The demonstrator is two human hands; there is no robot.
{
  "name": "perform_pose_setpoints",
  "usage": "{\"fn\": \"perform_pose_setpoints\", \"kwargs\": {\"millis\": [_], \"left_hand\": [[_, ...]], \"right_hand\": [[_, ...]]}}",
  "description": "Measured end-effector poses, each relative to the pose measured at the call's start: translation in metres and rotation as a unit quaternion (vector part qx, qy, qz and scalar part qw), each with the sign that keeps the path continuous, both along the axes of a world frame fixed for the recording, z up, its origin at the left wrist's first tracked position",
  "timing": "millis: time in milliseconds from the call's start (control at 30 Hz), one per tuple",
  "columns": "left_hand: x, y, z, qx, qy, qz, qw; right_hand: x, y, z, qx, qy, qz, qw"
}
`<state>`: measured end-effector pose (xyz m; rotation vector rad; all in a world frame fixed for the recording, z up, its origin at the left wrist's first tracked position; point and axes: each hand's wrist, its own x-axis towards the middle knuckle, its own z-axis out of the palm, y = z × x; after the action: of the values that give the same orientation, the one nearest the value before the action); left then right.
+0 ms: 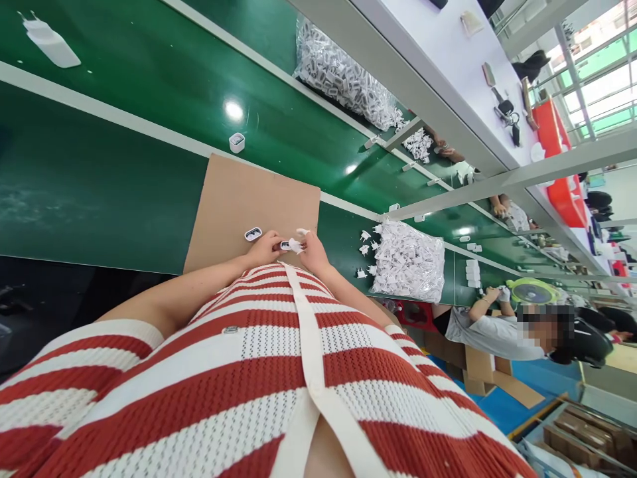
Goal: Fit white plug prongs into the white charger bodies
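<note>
A: What are the hands doing, down in the middle of the frame?

B: They meet over the lower edge of the cardboard sheet (249, 199). The left hand (263, 250) is curled around a small white charger shell (285, 245), fingers closed on it. The right hand (312, 251) pinches a little white plug part (297, 244) against that shell, fingertips tight together.

A: So which step is this?

B: I judge it a fitting step: the small part is being pressed into the shell, and the two pieces touch between the hands.

A: Anything else on the cardboard?

B: One loose shell (253, 234) just left of the left hand, open face up. Another white shell (237, 142) sits above the sheet on the green belt (124, 86), and a finished charger (50, 41) lies at the upper left.

A: And the stock?

B: A heap of white parts in a clear bag (411, 260) lies right of the hands, with a few strays beside it.

A: What would the next move need?

B: Probably a square push so the part seats flush, with the left hand's hold kept steady.
</note>
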<state>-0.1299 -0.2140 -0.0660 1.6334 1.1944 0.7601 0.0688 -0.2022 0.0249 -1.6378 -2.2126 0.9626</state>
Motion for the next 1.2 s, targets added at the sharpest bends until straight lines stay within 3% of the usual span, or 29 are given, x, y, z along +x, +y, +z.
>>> {"fn": "perform_pose_setpoints", "kwargs": {"millis": [233,700,967,1200], "left_hand": [[0.001,0.003,-0.004,-0.001,-0.003,0.007,1.000],[0.000,0.004,-0.002,-0.013,-0.002,0.005,1.000],[0.000,0.005,-0.003,-0.021,0.007,-0.009,1.000],[-0.003,0.007,0.011,-0.019,0.047,-0.014,0.999]], "right_hand": [[-0.017,0.008,0.007,0.049,-0.176,0.164,0.969],[-0.023,-0.001,0.010,0.045,-0.236,0.161,0.957],[-0.026,0.007,0.007,0.026,-0.234,0.203,0.950],[-0.037,0.010,0.007,0.009,-0.221,0.173,0.960]]}}
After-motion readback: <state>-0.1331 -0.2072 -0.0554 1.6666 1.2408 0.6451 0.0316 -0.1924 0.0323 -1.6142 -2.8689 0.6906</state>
